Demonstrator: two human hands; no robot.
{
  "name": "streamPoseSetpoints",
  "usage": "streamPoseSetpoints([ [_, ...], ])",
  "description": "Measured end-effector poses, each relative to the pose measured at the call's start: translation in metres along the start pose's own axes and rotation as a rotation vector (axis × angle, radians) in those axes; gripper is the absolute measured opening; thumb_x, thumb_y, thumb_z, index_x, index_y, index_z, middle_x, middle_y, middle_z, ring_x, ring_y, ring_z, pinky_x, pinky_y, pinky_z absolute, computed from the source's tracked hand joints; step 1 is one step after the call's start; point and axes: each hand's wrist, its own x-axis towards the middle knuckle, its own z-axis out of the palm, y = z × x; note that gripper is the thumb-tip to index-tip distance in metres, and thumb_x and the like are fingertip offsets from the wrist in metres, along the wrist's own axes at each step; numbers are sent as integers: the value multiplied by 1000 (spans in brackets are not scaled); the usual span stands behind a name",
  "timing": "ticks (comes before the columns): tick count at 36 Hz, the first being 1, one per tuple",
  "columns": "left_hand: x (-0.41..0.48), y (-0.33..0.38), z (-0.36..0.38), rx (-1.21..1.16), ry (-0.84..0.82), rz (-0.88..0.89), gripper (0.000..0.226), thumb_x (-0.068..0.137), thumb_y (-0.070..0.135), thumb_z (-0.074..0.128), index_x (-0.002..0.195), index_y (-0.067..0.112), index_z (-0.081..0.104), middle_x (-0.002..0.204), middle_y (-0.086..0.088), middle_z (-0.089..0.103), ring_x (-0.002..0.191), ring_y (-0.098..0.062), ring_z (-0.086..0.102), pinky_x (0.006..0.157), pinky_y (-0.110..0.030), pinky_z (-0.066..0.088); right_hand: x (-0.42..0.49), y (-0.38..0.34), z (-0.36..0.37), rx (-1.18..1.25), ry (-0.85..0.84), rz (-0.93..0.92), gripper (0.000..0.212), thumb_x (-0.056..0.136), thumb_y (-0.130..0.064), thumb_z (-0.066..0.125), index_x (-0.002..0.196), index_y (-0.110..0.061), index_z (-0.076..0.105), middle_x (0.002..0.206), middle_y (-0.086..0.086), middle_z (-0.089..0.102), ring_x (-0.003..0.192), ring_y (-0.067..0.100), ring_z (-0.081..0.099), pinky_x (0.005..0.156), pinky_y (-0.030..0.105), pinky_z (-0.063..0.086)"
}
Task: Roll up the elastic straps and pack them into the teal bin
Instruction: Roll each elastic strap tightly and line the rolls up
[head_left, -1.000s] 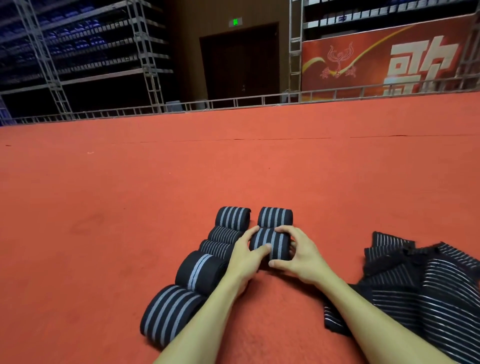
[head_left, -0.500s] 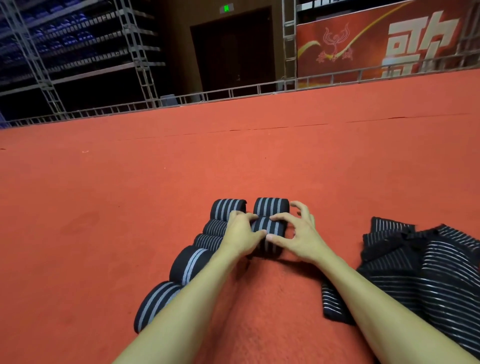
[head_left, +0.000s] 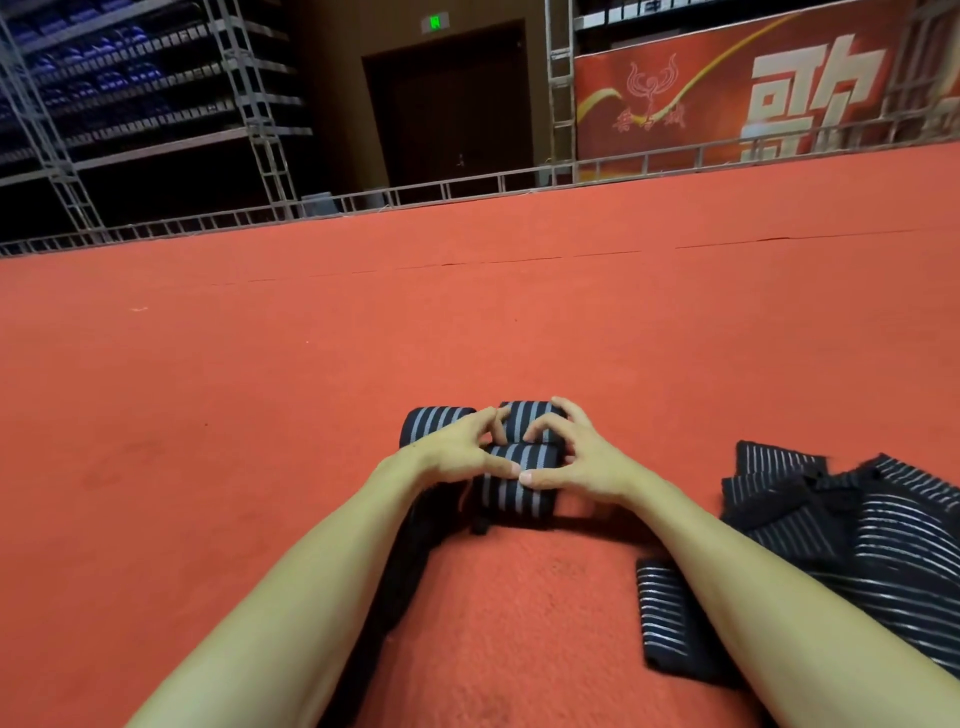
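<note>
A rolled black strap with grey stripes (head_left: 519, 486) lies on the red carpet in front of me. My left hand (head_left: 457, 452) and my right hand (head_left: 579, 460) grip it from both sides, thumbs meeting on top and fingers curled over its far edge. Two more rolled straps (head_left: 436, 423) (head_left: 530, 415) stand just behind it. Further rolls in the row are mostly hidden under my left forearm. A heap of unrolled striped straps (head_left: 857, 525) lies to the right. No teal bin is in view.
Red carpet (head_left: 260, 415) spreads wide to the left and ahead. A metal truss rail (head_left: 467, 189) edges its far side, with scaffold racks, a dark door and a red banner beyond.
My view has dipped and drawn closer. Both hands have arched up over the front roll, thumbs now touching. My left forearm now covers the row of rolls on the left.
</note>
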Motion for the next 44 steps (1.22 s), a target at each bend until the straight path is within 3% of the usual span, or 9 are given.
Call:
streamPoseSetpoints([
  [3,1,-2,-2,12,-13,-19,46,79,31,81,110,15,50,159,12,28,143,-16,32,116,-41,32,0,1,-3,-39,-31,9,60,51,-68,77,105,-53,53,150,-9,14,141,15,28,117,43,32],
  [7,2,-6,-5,92,4,-32,75,71,43,84,133,33,44,145,11,44,130,-14,43,113,-38,36,-1,3,1,-47,13,4,97,50,-68,78,136,-40,41,141,-11,23,135,10,34,116,41,34],
  [10,3,-4,-5,64,-20,-35,93,73,39,85,149,33,33,154,14,35,139,-10,33,114,-31,29,-1,6,3,-71,33,18,121,48,-74,76,149,-28,30,142,-13,22,137,13,33,116,43,34],
  [12,2,2,-4,83,-34,-44,88,77,41,81,151,34,33,156,15,30,141,-12,32,116,-35,28,1,6,0,-101,31,34,124,46,-80,72,151,-27,31,141,-19,21,139,16,28,117,45,32],
  [18,7,4,-4,64,12,-29,61,90,40,66,146,30,44,150,14,29,135,-14,37,116,-41,30,4,-6,-9,-145,33,66,111,48,-82,61,145,-31,40,146,-13,16,133,13,18,116,39,22],
  [23,8,4,-1,121,38,42,56,94,34,63,146,26,43,156,14,23,141,-13,30,118,-39,26,5,-6,-6,-200,41,39,84,78,-55,75,147,-27,36,155,-5,18,144,23,16,117,39,20],
  [27,4,2,0,141,47,51,53,96,34,59,147,25,43,159,12,21,144,-12,27,119,-37,23,2,-7,-6,-206,61,41,95,69,-69,72,147,-28,37,154,-6,22,143,21,18,117,38,22],
  [35,-7,11,6,341,105,117,46,98,38,54,141,23,49,156,6,29,143,-19,24,119,-44,24,-9,-19,-14,-256,26,29,63,84,-58,66,137,-29,50,150,-2,33,141,20,30,118,43,28],
  [44,-37,51,13,475,190,211,32,98,32,56,126,18,60,142,-3,45,132,-23,35,111,-36,30,-56,-64,-53,-562,-9,37,48,91,-41,67,131,-15,59,134,4,60,122,21,54,89,21,34],
])
